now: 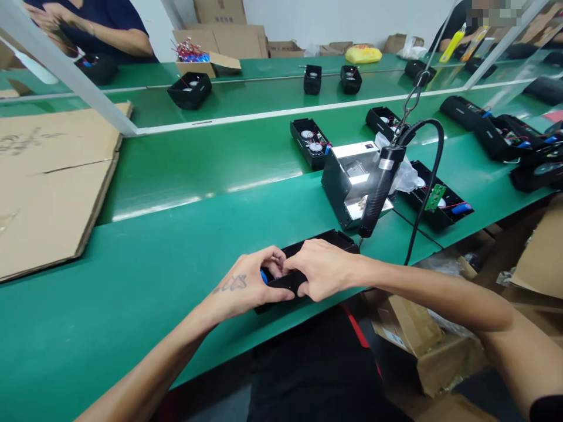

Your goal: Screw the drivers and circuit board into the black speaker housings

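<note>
Hands (323, 269) at a green assembly bench (132, 305)

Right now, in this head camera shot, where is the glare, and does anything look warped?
In the head view, pale glare streaks cross the green assembly bench and the silver panel of the open black housing shines. Wide-angle distortion bends the bench edges and stretches the right forearm; the left hand, right hand and black case look fairly sharp.
</note>
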`<state>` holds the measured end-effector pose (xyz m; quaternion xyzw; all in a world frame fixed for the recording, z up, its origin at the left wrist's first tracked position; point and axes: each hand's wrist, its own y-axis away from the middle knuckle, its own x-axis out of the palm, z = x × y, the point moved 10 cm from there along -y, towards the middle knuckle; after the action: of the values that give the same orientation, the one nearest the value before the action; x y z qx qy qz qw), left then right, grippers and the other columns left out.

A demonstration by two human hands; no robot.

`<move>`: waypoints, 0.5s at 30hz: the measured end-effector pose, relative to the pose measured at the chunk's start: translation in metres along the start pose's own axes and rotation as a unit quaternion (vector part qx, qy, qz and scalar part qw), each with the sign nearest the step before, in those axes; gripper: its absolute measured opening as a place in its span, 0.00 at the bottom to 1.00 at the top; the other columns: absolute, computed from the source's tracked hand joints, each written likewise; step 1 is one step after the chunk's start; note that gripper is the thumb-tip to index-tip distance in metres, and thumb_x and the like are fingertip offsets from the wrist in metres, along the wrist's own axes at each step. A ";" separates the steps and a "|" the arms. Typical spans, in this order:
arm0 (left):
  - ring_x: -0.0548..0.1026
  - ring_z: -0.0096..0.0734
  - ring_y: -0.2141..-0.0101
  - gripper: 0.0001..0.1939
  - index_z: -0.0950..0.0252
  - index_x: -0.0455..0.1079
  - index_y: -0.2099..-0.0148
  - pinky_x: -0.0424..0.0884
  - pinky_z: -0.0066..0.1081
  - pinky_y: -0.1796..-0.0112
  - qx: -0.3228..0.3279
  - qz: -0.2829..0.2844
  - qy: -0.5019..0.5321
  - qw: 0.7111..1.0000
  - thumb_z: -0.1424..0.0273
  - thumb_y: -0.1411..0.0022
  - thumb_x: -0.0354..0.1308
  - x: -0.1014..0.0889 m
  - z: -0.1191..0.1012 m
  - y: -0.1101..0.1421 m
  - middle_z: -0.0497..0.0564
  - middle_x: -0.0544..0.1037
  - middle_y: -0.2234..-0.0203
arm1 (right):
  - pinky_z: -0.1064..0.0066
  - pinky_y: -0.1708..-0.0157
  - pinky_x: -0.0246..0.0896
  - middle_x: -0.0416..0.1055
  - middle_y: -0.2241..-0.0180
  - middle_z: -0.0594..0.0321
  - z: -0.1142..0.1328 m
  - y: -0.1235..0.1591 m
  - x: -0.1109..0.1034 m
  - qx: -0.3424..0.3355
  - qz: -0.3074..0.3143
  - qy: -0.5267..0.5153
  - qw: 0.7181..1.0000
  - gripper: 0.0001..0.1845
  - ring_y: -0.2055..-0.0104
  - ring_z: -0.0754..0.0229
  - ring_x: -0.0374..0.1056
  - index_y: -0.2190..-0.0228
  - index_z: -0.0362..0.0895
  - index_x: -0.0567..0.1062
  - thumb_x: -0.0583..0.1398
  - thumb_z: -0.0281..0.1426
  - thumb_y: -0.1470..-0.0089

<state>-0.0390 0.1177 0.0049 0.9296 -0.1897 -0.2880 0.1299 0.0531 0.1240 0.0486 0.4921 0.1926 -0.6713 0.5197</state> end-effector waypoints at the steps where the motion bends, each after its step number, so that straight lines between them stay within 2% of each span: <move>1: 0.76 0.30 0.69 0.23 0.58 0.73 0.57 0.69 0.29 0.68 -0.004 0.001 0.000 1.000 0.58 0.54 0.75 0.000 0.000 0.001 0.42 0.79 0.68 | 0.65 0.71 0.50 0.81 0.73 0.59 0.000 0.000 0.001 0.000 -0.004 0.007 1.000 0.13 0.69 0.50 0.77 0.60 0.44 0.82 0.68 0.34 0.48; 4: 0.76 0.30 0.69 0.23 0.58 0.72 0.58 0.70 0.29 0.68 -0.009 -0.007 0.002 1.000 0.59 0.55 0.76 -0.002 -0.001 0.001 0.42 0.79 0.69 | 0.63 0.64 0.55 0.80 0.75 0.60 0.000 0.001 0.005 0.002 -0.025 0.028 0.999 0.15 0.68 0.49 0.78 0.57 0.43 0.83 0.68 0.36 0.47; 7: 0.76 0.30 0.68 0.24 0.59 0.72 0.59 0.70 0.29 0.66 0.004 -0.008 0.011 1.000 0.58 0.56 0.77 -0.003 -0.005 0.000 0.42 0.79 0.70 | 0.61 0.61 0.57 0.81 0.74 0.58 0.001 0.002 0.008 -0.005 -0.042 0.037 0.998 0.15 0.68 0.50 0.77 0.57 0.42 0.83 0.67 0.32 0.47; 10: 0.76 0.30 0.68 0.23 0.59 0.73 0.60 0.71 0.29 0.66 0.011 -0.007 0.014 1.000 0.59 0.55 0.77 -0.003 -0.006 -0.001 0.42 0.79 0.70 | 0.62 0.62 0.57 0.82 0.72 0.57 0.003 0.003 0.009 -0.011 -0.042 0.036 0.998 0.16 0.67 0.50 0.78 0.55 0.42 0.83 0.67 0.31 0.46; 15: 0.77 0.31 0.69 0.23 0.59 0.72 0.60 0.71 0.30 0.68 -0.008 -0.008 0.000 1.000 0.57 0.54 0.76 -0.001 0.002 0.001 0.43 0.80 0.69 | 0.63 0.65 0.55 0.83 0.70 0.57 0.004 0.006 0.006 0.001 -0.009 0.033 0.999 0.19 0.65 0.48 0.79 0.51 0.41 0.82 0.69 0.36 0.43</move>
<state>-0.0408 0.1165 0.0044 0.9299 -0.1797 -0.2910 0.1350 0.0566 0.1156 0.0466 0.5126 0.2135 -0.6599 0.5062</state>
